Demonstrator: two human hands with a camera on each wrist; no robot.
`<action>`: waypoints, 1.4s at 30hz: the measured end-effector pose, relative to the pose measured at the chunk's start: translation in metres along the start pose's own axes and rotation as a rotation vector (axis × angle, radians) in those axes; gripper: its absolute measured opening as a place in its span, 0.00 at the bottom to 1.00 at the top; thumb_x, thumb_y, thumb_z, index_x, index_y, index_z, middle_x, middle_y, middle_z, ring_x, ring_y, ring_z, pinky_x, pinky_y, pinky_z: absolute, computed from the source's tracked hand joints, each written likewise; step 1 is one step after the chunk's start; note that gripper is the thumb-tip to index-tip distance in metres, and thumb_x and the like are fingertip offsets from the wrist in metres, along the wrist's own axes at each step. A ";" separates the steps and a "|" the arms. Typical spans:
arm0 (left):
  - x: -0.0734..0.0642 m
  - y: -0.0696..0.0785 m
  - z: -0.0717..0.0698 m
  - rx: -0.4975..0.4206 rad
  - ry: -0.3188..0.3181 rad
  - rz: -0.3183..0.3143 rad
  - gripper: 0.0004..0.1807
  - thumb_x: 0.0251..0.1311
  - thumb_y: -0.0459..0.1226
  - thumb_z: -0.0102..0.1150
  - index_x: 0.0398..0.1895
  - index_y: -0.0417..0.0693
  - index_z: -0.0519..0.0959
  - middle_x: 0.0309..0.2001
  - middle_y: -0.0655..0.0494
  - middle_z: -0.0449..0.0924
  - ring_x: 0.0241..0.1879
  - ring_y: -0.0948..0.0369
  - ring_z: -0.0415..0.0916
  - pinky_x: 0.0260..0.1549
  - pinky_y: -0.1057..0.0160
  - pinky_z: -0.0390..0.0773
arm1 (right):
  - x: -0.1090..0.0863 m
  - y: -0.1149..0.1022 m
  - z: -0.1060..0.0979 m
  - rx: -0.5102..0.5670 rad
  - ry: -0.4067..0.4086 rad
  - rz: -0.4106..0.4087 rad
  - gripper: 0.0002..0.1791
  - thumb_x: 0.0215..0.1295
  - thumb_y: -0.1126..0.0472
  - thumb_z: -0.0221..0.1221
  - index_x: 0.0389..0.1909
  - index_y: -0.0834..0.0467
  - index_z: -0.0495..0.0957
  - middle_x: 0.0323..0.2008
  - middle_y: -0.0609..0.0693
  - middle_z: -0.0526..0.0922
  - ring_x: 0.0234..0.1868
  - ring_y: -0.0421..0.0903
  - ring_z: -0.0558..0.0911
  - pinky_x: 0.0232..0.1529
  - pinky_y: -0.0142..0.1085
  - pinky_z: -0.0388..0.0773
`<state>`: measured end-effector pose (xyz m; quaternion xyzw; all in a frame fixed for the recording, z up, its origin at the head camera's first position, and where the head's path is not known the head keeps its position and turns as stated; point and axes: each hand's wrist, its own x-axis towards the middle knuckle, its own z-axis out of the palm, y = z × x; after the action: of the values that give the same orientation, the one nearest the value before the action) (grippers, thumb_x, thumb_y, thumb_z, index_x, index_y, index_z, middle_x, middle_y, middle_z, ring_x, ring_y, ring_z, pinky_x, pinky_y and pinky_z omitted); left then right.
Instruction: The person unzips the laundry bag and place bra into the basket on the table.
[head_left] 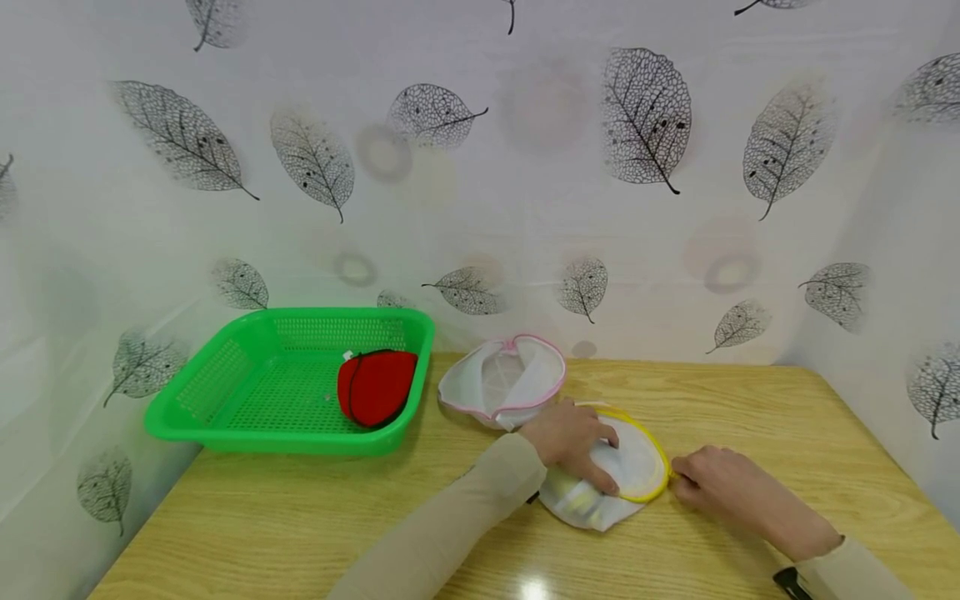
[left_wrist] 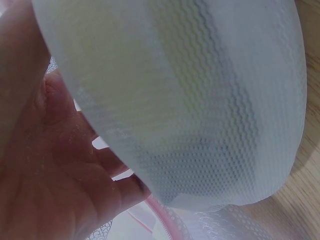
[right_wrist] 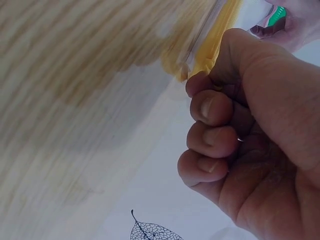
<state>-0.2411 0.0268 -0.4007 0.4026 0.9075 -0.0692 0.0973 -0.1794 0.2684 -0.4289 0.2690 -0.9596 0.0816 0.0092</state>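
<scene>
A white mesh laundry bag (head_left: 636,457) with yellow edging lies at the right of the table. My left hand (head_left: 576,443) grips its left side, thumb and fingers spread around the body. Through the mesh in the left wrist view, something pale yellow and something darker show inside the bag. At the bag's right edge, my right hand (head_left: 722,483) has its fingers curled, with thumb and forefinger pinching the end of the yellow edging (right_wrist: 212,47). A zipper line runs along that edging in the right wrist view; the pinched tip itself is hidden by the fingers.
Behind my left hand stands a second white mesh bag (head_left: 468,385) with pink edging. A green plastic basket (head_left: 300,442) at the left holds a red pouch (head_left: 377,387). A leaf-patterned white curtain (head_left: 495,208) hangs along the table's (head_left: 300,525) back.
</scene>
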 end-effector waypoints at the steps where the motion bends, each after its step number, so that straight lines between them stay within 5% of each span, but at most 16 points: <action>1: 0.000 0.000 0.000 0.001 -0.001 0.001 0.36 0.53 0.74 0.60 0.65 0.78 0.76 0.62 0.70 0.79 0.61 0.69 0.74 0.59 0.65 0.71 | 0.000 0.000 0.000 0.000 -0.005 0.003 0.20 0.58 0.65 0.61 0.16 0.44 0.64 0.15 0.35 0.56 0.18 0.30 0.55 0.21 0.27 0.54; 23: -0.001 0.000 0.000 -0.015 -0.008 -0.004 0.35 0.53 0.74 0.60 0.64 0.78 0.76 0.63 0.69 0.78 0.61 0.67 0.74 0.59 0.64 0.72 | -0.001 -0.001 0.004 -0.044 0.071 -0.043 0.20 0.53 0.65 0.63 0.15 0.45 0.62 0.15 0.34 0.55 0.18 0.30 0.55 0.21 0.27 0.55; 42: -0.003 0.000 -0.001 -0.027 -0.001 -0.016 0.36 0.53 0.73 0.61 0.65 0.78 0.76 0.64 0.69 0.78 0.62 0.65 0.74 0.60 0.63 0.73 | -0.004 -0.007 0.003 -0.013 0.056 -0.044 0.21 0.55 0.66 0.62 0.15 0.44 0.62 0.16 0.34 0.54 0.18 0.29 0.54 0.21 0.26 0.54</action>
<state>-0.2394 0.0253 -0.3989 0.3940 0.9115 -0.0581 0.1026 -0.1721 0.2647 -0.4306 0.2874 -0.9534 0.0825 0.0398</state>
